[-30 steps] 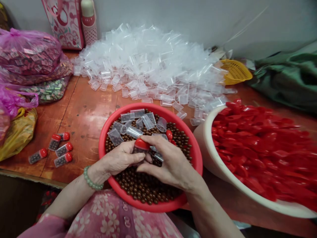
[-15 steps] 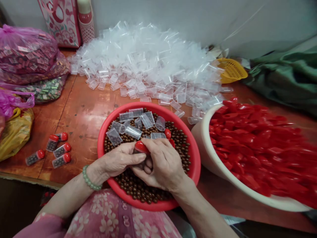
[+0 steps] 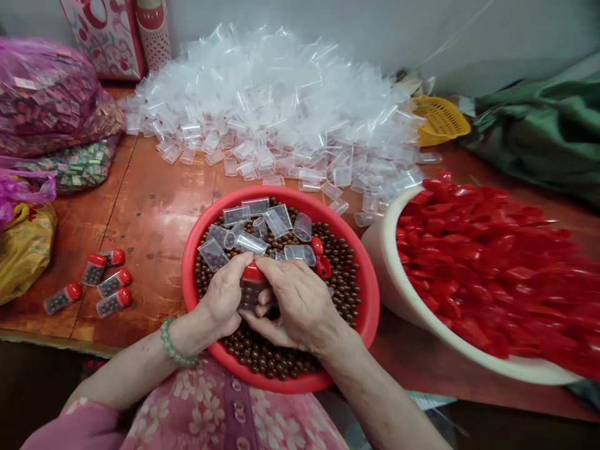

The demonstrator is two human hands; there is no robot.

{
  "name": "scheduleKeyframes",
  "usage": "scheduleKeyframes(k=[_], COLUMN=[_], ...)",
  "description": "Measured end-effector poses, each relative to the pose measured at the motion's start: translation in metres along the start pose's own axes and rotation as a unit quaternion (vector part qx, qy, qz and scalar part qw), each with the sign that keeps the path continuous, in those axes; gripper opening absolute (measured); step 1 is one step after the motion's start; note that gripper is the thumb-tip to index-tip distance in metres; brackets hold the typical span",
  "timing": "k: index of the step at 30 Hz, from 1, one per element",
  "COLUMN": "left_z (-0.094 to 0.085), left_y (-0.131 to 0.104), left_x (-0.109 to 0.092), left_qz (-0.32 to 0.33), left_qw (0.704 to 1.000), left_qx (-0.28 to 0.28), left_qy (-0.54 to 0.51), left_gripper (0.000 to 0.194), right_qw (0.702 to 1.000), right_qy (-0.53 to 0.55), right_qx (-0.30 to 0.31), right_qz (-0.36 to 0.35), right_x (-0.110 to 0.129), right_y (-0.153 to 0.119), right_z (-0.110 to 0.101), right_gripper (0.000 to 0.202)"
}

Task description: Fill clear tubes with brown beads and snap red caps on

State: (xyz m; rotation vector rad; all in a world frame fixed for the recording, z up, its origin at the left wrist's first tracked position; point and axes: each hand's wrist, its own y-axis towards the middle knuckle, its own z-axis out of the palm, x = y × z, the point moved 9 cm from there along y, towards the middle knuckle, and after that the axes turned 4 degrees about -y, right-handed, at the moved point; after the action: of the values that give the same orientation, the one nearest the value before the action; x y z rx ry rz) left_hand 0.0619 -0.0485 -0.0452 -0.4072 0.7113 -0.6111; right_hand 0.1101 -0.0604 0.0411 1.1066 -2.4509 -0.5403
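Red plastic marks the spot: the cap on the small clear vial [image 3: 253, 289] sits between your two hands, right over the middle of the red basin [image 3: 201, 225]. Your left hand [image 3: 224, 299] is wrapped around the vial's body, fingers closed on it, and your right hand [image 3: 300, 306] is clamped on the same vial from the other side, thumb and forefinger pressing at the cap. The vial looks filled with the brown beads [image 3: 344, 275] that cover the basin's floor.

You appear to be at the capping step, seating the cap on a filled vial. Whether it has clicked fully home is hidden by your fingers. The next move would call for a firm squeeze straight down on the cap while your left hand keeps the vial upright, so no beads spill back into the basin.

Inside the basin, at its far side, lie several empty clear vials [image 3: 244, 240], and one loose red cap [image 3: 321, 256] rests just beyond your right hand. Left of the basin, on the wooden table [image 3: 150, 206], four finished capped vials [image 3: 100, 281] lie together. Behind the basin rises a big heap of empty vials [image 3: 281, 106]. Right of it, touching its rim, stands a white tub of red caps [image 3: 492, 269].
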Motion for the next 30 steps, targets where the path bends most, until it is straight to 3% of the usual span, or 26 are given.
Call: scheduleKeyframes(k=[10,16,19,23,26,28,30], left_z=[0.003,0.01,0.009,0.003,-0.01,-0.037,-0.073], left_y=[0.002,0.001,-0.003,-0.033,-0.074,-0.097,-0.108], left_x=[-0.001,-0.003,-0.008,-0.049,-0.102,-0.128,-0.14], left_qz=[0.027,0.04,0.059,0.183,0.357,0.435,0.427], left_qw=[0.999,0.996,0.995,0.974,0.918,0.88,0.862], left_qx=[0.029,0.075,0.068,0.019,-0.008,-0.062,-0.138], left_qy=[0.036,0.035,0.047,0.132,0.174,0.18,0.235], left_gripper=[0.031,0.037,0.039,0.039,0.04,0.036,0.028], right_qw=[0.999,0.997,0.998,0.998,0.994,0.98,0.968], right_qy=[0.009,0.02,0.03,0.032,0.007,-0.019,-0.031], right_qx=[-0.043,-0.061,-0.053,-0.052,-0.104,-0.138,-0.127], right_qz=[-0.027,-0.036,-0.023,-0.022,0.044,0.143,0.214], right_x=[0.002,0.005,0.007,0.011,-0.007,-0.033,-0.055], right_y=[0.002,0.001,0.005,0.007,-0.006,-0.024,-0.041], right_z=[-0.008,-0.009,-0.007,-0.016,-0.035,-0.048,-0.051], right_gripper=[0.067,0.07,0.07,0.073,0.072,0.057,0.036])
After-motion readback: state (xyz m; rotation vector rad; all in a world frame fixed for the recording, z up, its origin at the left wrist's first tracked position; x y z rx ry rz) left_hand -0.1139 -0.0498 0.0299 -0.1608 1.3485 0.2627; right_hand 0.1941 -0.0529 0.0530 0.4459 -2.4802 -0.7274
